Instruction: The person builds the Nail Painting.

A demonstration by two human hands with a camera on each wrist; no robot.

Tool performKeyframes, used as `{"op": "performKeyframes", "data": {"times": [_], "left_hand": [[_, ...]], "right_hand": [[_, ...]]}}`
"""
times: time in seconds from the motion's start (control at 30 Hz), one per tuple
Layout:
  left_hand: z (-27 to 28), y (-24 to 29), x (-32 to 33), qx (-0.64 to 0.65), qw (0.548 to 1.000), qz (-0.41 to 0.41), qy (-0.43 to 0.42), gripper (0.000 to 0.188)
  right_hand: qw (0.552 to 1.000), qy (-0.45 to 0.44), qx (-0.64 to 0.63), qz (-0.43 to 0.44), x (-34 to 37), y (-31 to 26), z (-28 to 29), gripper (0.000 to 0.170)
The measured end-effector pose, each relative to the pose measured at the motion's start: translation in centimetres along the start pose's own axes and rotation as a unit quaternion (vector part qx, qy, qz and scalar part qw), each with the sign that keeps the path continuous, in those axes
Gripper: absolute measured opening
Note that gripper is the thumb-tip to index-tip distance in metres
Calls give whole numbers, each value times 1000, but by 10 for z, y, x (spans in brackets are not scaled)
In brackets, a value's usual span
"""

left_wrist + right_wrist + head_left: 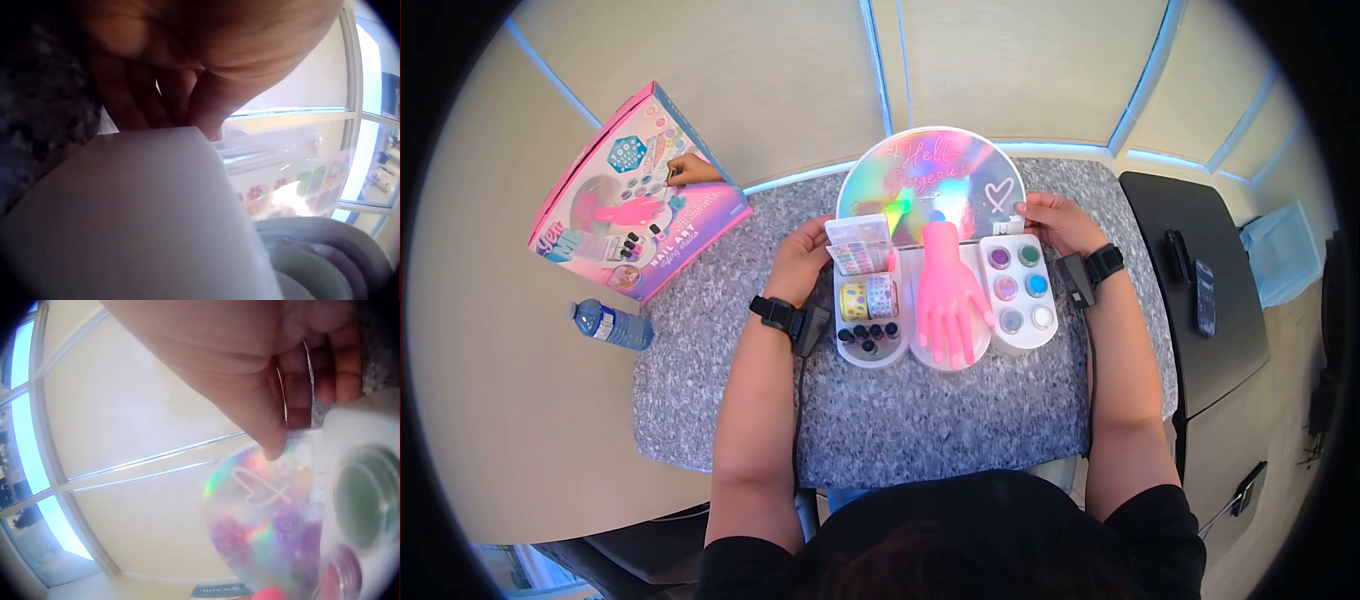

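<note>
A white nail studio stands on the table, with a round iridescent back panel (930, 165), a pink model hand (945, 290), and a right tray (1020, 335) of several coloured pots. Its left side holds a sticker sheet (863, 257), patterned rolls (868, 298) and several black-capped bottles (868, 337). My left hand (802, 262) touches the rear left edge; in the left wrist view its fingers (181, 94) lie behind the white body (144, 206). My right hand (1062, 223) pinches the panel's lower right edge, thumb on the front; the right wrist view shows this too, beside a green pot (367, 497).
A pink product box (635, 200) stands at the left, with a water bottle (612, 325) in front of it. To the right, a phone (1205, 298) and a black object (1176, 256) lie on a dark table (1220, 370). Beyond hangs a light-blue bag (1285, 255).
</note>
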State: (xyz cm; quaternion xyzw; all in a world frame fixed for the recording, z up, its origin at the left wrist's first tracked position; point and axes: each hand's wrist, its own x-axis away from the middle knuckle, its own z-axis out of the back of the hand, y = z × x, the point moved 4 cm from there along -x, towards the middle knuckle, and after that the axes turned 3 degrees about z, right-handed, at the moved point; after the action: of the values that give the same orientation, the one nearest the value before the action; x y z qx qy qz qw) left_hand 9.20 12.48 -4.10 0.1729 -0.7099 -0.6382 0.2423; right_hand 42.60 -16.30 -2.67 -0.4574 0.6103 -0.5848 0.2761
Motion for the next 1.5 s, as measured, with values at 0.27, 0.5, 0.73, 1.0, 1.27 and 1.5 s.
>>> {"op": "performKeyframes", "data": {"times": [0.27,0.5,0.73,1.0,1.27,1.5], "left_hand": [[-3,9,9,-25,998,-54,-33,34],[-6,11,15,-128,988,-81,-25,28],[-8,21,23,-210,974,-73,-37,28],[-3,23,20,-175,974,-144,10,24],[-4,34,24,-312,938,-147,30,22],[-2,56,60,-285,954,11,89,47]], "right_hand": [[998,-54,-2,37,10,-3,14,22],[996,-88,18,14,18,7,36,24],[986,-101,131,1,23,8,39,25],[974,-52,128,178,37,-15,11,22],[978,-63,154,124,34,-17,8,19],[963,1,163,215,86,-43,-15,68]]}}
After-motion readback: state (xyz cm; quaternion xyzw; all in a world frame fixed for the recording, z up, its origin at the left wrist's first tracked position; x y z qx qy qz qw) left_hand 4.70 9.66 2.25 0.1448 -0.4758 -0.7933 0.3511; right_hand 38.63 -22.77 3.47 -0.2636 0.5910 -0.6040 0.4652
